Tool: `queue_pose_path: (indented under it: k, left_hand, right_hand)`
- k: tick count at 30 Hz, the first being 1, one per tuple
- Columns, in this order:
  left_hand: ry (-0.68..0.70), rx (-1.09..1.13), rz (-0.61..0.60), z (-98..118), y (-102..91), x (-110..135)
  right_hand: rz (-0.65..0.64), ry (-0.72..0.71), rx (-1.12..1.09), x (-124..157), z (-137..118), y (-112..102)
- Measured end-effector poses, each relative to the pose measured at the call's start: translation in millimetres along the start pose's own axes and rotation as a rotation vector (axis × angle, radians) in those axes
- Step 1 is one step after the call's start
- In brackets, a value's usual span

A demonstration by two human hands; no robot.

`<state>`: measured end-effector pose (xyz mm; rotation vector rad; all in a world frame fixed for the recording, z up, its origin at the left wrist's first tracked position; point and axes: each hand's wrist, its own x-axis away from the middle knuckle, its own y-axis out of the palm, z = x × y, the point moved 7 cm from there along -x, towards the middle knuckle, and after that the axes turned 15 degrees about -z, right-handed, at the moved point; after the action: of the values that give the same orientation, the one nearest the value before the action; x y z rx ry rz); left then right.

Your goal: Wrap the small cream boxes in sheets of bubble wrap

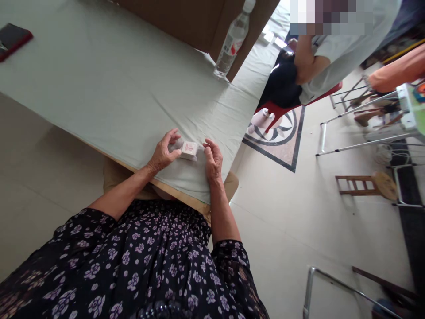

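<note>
A box (189,149), insides hidden, sits near the front right corner of the surface (99,84). The left hand (164,152) is spread, thumb touching the box; I can't tell if the right hand (213,159) holds anything. A bottle (231,43) stands behind.

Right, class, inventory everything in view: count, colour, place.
Tablecloth: 1, pale green, left and centre
Small box: 1, whitish, red-printed, on tablecloth
Panel: 1, brown, top centre
Bottle: 1, clear, upright by panel
Flat object: 1, dark, red-edged, far left
Seated person: 1, pale shirt, upper right
Chair: 1, red, under seated person
Orange clothing: 1, orange, right edge
Wooden stool: 1, brown, right
Metal frames: several, silvery, right
Floor: 1, pale, patterned near chair
Other clutter: uncountable, right edge
Floral garment: 1, black, purplish flowers, bottom
Left fingers: one hand, left of small box
Right fingers: one hand, right of small box
</note>
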<state>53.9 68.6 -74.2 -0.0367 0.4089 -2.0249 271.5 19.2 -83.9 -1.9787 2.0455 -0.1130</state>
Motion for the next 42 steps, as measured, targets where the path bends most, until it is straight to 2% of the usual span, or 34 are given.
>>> queue_pose_path:
  k: [16, 26, 42]
  left_hand:
    - [0.014, 0.032, 0.045, 1.2, -2.5, -7.2]
    - [0.005, 0.070, 0.045, -0.2, -0.5, -9.2]
    - [0.011, 0.045, 0.029, 2.1, 0.2, -9.2]
  right_hand:
    - [0.020, -0.005, -0.039, -12.1, 10.8, -0.3]
    - [0.018, -0.008, 0.034, -14.1, 14.5, -1.2]
    - [0.025, 0.009, 0.032, -16.2, 19.8, -1.9]
